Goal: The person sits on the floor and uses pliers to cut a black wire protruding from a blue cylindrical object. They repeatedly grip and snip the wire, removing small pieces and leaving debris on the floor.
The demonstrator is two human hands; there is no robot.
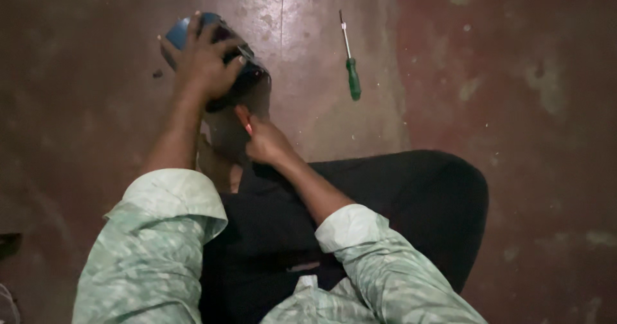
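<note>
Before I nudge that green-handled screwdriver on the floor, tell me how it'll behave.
The screwdriver looks stiff: thin metal shaft, solid handle. Its rounded handle would probably let it roll on the smooth floor. It seems light, likely handle-heavy, so it may pivot if pushed at the tip.

Floor [514, 73]: bare, hard, dark reddish-brown, dull sheen under dim light. Pale worn patches and scuffs scattered across it, most on the right side. A thin straight seam [283, 9] runs down from the top edge, just left of centre.

Screwdriver [350, 57]: lies flat on the floor, upper centre. Green handle toward the viewer, slim metal shaft pointing away toward the top edge, slightly tilted left. Nothing touches it.

Small dark speck [157, 74] on the floor at upper left; too small to identify.

Dark shape [9, 243] at the left edge, cut off by the frame; not identifiable.
</note>
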